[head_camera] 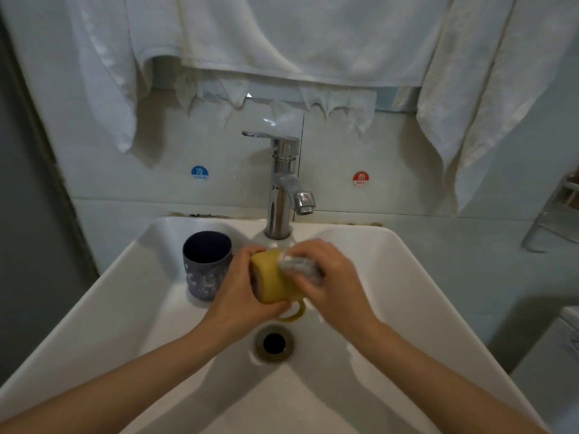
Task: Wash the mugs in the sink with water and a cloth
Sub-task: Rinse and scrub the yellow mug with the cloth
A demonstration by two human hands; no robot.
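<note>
A: Step in hand?
B: Scrubbing. My left hand (241,289) grips the yellow mug (275,277) on its side above the drain (274,343), with the handle at 6 o'clock. My right hand (326,277) clutches the cloth (299,266) against its base end.
A: How to do it well?
B: Firm left grip, since wet glaze likely slips. Rotate the mug, then do the inside.
A: Textures?
B: Smooth cylinder, loop handle. Cloth is a pale, crinkly wad. Patterned blue mug (205,264) stands upright at its 9 o'clock in the glossy white sink (407,292).

Place: home bathroom | Signs: white basin (407,277), chrome tap (282,183), hot and cold stickers (360,178), towels (282,36) hanging on tiled wall (391,151)
</note>
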